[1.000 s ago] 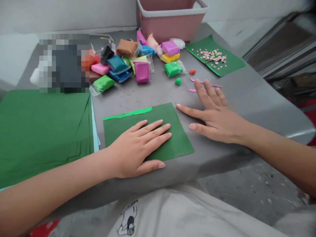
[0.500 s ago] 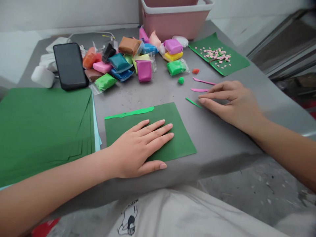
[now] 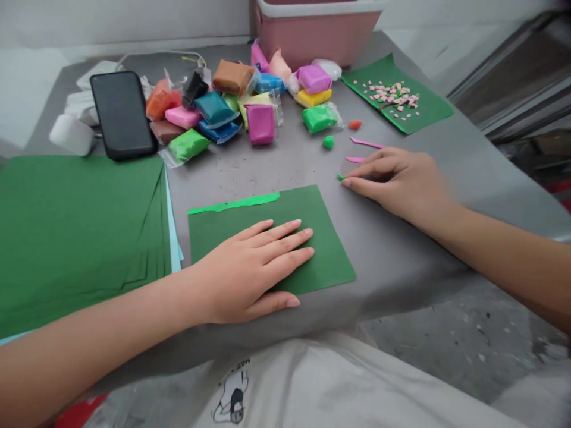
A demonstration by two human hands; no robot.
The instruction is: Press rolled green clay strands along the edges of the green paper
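Observation:
My left hand (image 3: 254, 270) lies flat with spread fingers on a small green sheet (image 3: 330, 261). Along the sheet's upper left edge runs a bright green clay strip (image 3: 234, 204). To the right of the sheet, my right hand (image 3: 397, 178) pinches a thin green stick (image 3: 339, 176) against the table; only its tip shows past the fingers. Just beyond that hand are two pink tools, the farther one (image 3: 366, 142) and the nearer one (image 3: 354, 159), partly covered by the fingers. A green clay ball (image 3: 328, 142) and an orange clay piece (image 3: 355, 125) lie behind them.
Wrapped clay packs (image 3: 261, 125) in several colours crowd the back of the table. A phone (image 3: 122, 116) and white case (image 3: 71, 135) are back left, above stacked green sheets (image 3: 80, 226). A pink bin (image 3: 316, 35) and a decorated green sheet (image 3: 428, 116) stand farther back.
My right hand has moved left and closed on the green stick, which lay uncovered before. My left hand stays flat on the sheet. The camera view has shifted slightly.

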